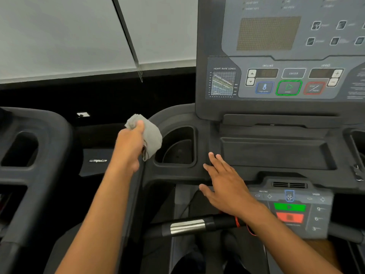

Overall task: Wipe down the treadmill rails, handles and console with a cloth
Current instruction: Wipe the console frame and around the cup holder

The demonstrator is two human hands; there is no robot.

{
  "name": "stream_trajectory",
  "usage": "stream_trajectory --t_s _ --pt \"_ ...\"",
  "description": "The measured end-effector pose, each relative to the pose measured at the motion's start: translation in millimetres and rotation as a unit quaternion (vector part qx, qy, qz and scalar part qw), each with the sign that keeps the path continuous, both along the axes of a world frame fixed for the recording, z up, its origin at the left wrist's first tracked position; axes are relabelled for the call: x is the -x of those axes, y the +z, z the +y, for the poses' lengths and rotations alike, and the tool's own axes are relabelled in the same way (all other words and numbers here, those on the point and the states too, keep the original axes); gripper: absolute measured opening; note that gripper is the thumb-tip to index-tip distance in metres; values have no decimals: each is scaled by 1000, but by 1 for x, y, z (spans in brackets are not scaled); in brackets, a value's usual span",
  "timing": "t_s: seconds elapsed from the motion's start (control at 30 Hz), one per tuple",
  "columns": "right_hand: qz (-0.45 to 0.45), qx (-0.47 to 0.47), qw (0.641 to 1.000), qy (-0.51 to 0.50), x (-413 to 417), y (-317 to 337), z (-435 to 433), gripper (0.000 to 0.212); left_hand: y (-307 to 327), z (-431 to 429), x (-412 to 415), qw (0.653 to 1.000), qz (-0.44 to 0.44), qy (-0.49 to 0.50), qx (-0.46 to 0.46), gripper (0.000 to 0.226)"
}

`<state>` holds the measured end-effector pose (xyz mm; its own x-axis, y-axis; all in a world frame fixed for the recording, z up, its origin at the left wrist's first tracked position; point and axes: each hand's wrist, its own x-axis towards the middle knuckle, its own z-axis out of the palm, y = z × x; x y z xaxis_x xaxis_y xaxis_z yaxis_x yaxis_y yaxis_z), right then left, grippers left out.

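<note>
Head view, step in hand: the person seems to be working on the console [276, 80] surround, at its left side, with the cloth [153, 136] brought up beside the cup holder [177, 149].
Next move: likely pressing the cloth onto the cup holder's rim and sweeping along it; this calls for flattening the bunched cloth against the plastic.
Left hand [128, 149]: raised, arm extended forward, fingers and thumb curled round the grey cloth, which hangs bunched to its right.
Cloth contact: whether it touches the rim cannot be told.
Right hand [227, 182]: fingers straight and spread, holding nothing, laid flat on the ledge between cup holder and tray [276, 155].
Handle [187, 226]: below the right forearm, untouched.
</note>
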<state>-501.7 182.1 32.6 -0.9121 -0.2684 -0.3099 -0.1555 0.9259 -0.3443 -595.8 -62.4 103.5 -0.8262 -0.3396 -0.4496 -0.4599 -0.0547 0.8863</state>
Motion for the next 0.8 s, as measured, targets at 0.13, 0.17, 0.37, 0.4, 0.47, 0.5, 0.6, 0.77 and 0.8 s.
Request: stream_trajectory --t_s 0.13,0.17,0.37,0.4,0.47,0.5,0.6,0.77,0.8 --pt "4 3 1000 -2 1 -1 0 73 -46 45 11 874 4 -277 399 34" --pt "4 3 1000 -2 0 -2 0 73 -62 57 15 826 -25 -361 432 40" --pt "10 7 1000 0 -1 -5 2 73 -90 80 49 708 -134 -517 462 41" --pt "11 4 1000 2 -2 -5 1 73 -87 77 50 691 -136 -541 459 42" --pt "13 0 1000 1 -3 -6 -2 74 -79 70 47 657 -136 -594 444 44" --pt "12 -1 1000 0 -4 -6 -3 74 -77 67 45 653 -142 -612 423 42" --pt "10 -1 1000 4 -4 -6 -3 74 -70 55 41 630 -189 -643 391 46" --pt "16 9 1000 12 -6 -9 4 72 -55 60 46 628 -256 -623 388 30" --pt "18 11 1000 16 -8 -9 7 71 -55 67 45 618 -259 -624 403 31"
